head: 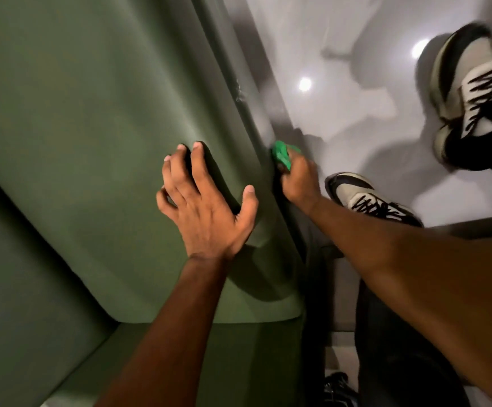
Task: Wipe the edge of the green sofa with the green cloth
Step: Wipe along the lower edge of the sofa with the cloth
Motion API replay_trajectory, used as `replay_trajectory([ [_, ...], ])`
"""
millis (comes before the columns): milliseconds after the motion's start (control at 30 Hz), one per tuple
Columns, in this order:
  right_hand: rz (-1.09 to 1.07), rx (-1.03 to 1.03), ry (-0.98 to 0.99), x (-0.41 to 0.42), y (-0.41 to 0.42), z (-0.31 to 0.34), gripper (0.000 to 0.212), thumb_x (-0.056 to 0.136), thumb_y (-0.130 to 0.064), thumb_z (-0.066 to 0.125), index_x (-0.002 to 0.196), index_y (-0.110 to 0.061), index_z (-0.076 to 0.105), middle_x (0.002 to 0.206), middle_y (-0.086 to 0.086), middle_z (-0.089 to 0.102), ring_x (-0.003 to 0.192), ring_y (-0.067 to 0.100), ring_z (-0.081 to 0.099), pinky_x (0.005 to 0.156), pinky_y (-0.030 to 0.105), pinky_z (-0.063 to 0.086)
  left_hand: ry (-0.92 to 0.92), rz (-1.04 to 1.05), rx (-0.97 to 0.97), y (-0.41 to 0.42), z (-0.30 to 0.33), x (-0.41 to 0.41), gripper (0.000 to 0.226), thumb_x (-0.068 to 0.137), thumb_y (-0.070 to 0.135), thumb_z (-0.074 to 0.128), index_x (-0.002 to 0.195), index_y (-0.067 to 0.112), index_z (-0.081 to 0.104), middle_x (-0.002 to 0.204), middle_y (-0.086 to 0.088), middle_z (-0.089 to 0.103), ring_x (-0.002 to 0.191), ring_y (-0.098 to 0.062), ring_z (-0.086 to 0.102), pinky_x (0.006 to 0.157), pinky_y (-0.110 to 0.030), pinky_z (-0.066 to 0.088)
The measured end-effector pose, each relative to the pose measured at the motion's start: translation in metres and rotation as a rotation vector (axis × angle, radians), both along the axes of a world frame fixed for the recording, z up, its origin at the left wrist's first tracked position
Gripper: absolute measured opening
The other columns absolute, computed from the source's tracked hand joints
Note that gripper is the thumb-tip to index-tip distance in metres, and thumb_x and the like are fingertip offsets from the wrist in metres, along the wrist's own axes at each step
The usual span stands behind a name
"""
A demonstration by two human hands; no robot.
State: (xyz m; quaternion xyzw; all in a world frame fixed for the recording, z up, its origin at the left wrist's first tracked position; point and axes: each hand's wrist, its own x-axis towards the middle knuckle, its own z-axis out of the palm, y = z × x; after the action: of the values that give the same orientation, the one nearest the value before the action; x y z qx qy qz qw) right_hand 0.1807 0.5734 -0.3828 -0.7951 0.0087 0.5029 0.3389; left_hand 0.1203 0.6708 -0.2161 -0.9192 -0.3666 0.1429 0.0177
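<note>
Green, matte upholstery fills the left of the head view: the sofa (77, 127) seen from above, its outer edge (247, 113) running as a long line from the top centre down toward the lower middle, with pale glossy floor (356, 39) to the right of it.

The left hand (206, 207) lies spread on the cushion top just inside that edge, fingers apart and pressing into the fabric, thumb hooked toward the rim; its grip is apart, holding nothing, and looks like a brace.

The right hand (297, 180) reaches down over the outer side of the edge, its grip clamped on the bright green cloth (281, 155), which is bunched and pressed against the sofa's side face just beyond the left thumb. Only part of the cloth shows above the knuckles.

Two light shoes with dark laces (368, 198) stand on the floor to the right.

Since the edge's long axis runs away from the person and the cloth sits partway along it, the stroke likely has to follow that line, up or back, with the right hand alone.
</note>
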Motion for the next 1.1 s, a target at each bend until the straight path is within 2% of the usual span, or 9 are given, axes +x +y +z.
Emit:
replay_trajectory([
  [267, -0.009, 0.266, 0.003, 0.02, 0.014, 0.026, 0.051, 0.093, -0.004, 0.052, 0.142, -0.016, 0.047, 0.136, 0.008, 0.058, 0.116, 0.016, 0.057, 0.097, 0.02, 0.048, 0.011, -0.062, -0.073, 0.048, 0.006, 0.059, 0.092, 0.084, 0.052, 0.057, 0.155, 0.006, 0.022, 0.161, -0.016, 0.023, 0.152, -0.032, 0.014, 0.121, -0.052, 0.017],
  [367, 0.043, 0.264, -0.078, 0.024, 0.025, 0.011, 0.059, 0.091, 0.0, 0.053, 0.145, -0.017, 0.041, 0.151, 0.004, 0.045, 0.139, 0.021, 0.041, 0.113, 0.026, 0.034, -0.025, -0.098, -0.064, 0.08, 0.005, 0.085, 0.091, 0.085, 0.053, 0.055, 0.155, 0.004, 0.022, 0.161, -0.018, 0.023, 0.152, -0.033, 0.015, 0.122, -0.051, 0.017],
  [500, -0.163, 0.15, 0.001, 0.018, 0.032, -0.012, 0.055, 0.091, -0.003, 0.055, 0.142, -0.021, 0.046, 0.136, -0.004, 0.058, 0.132, 0.024, 0.049, 0.098, 0.009, 0.037, -0.025, -0.224, -0.054, 0.118, 0.001, 0.109, 0.097, 0.085, 0.058, 0.058, 0.154, -0.001, 0.023, 0.161, -0.021, 0.023, 0.151, -0.037, 0.017, 0.122, -0.052, 0.017],
  [600, -0.228, 0.159, 0.07, 0.009, 0.029, -0.02, 0.059, 0.095, -0.001, 0.052, 0.148, -0.019, 0.036, 0.147, 0.014, 0.048, 0.132, 0.027, 0.048, 0.103, 0.016, 0.032, 0.009, -0.322, -0.057, 0.139, 0.001, 0.117, 0.101, 0.084, 0.062, 0.057, 0.154, -0.003, 0.022, 0.162, -0.021, 0.019, 0.152, -0.037, 0.013, 0.123, -0.051, 0.013],
  [800, -0.384, 0.269, 0.2, 0.013, 0.038, 0.01, 0.059, 0.093, 0.016, 0.044, 0.147, -0.006, 0.036, 0.157, 0.015, 0.032, 0.146, 0.026, 0.03, 0.123, 0.04, 0.024, 0.061, -0.311, -0.087, 0.14, 0.007, 0.125, 0.102, 0.088, 0.059, 0.054, 0.155, -0.004, 0.012, 0.165, -0.021, 0.008, 0.154, -0.035, 0.004, 0.125, -0.049, 0.006],
  [933, -0.291, 0.433, 0.02, 0.044, 0.067, 0.029, 0.061, 0.09, 0.014, 0.051, 0.147, -0.003, 0.034, 0.155, 0.019, 0.033, 0.141, 0.02, 0.033, 0.113, 0.009, 0.024, 0.079, -0.304, -0.082, 0.141, 0.01, 0.127, 0.101, 0.087, 0.058, 0.054, 0.156, -0.003, 0.011, 0.165, -0.02, 0.007, 0.154, -0.033, 0.003, 0.125, -0.048, 0.006],
  [1000, -0.145, 0.453, -0.084, 0.061, 0.083, 0.02, 0.064, 0.089, 0.012, 0.052, 0.148, -0.006, 0.033, 0.157, 0.014, 0.031, 0.145, 0.022, 0.03, 0.117, 0.017, 0.021, 0.088, -0.311, -0.086, 0.142, 0.01, 0.128, 0.102, 0.087, 0.06, 0.053, 0.156, -0.002, 0.01, 0.166, -0.019, 0.006, 0.154, -0.032, 0.002, 0.125, -0.048, 0.005],
  [1067, -0.07, 0.45, -0.137, 0.072, 0.093, 0.005, 0.059, 0.089, 0.006, 0.054, 0.145, -0.007, 0.04, 0.151, 0.006, 0.041, 0.14, 0.02, 0.041, 0.116, 0.025, 0.033, 0.092, -0.326, -0.086, 0.144, 0.008, 0.128, 0.104, 0.086, 0.061, 0.053, 0.157, -0.001, 0.009, 0.166, -0.019, 0.005, 0.154, -0.033, 0.001, 0.125, -0.049, 0.004],
  [1100, -0.135, 0.366, -0.078, 0.072, 0.091, -0.003, 0.048, 0.091, -0.005, 0.058, 0.138, -0.008, 0.052, 0.139, 0.005, 0.055, 0.123, 0.018, 0.058, 0.1, 0.025, 0.05, 0.098, -0.336, -0.096, 0.145, 0.007, 0.129, 0.104, 0.086, 0.062, 0.054, 0.157, -0.001, 0.009, 0.166, -0.019, 0.005, 0.154, -0.033, 0.001, 0.125, -0.049, 0.004],
])
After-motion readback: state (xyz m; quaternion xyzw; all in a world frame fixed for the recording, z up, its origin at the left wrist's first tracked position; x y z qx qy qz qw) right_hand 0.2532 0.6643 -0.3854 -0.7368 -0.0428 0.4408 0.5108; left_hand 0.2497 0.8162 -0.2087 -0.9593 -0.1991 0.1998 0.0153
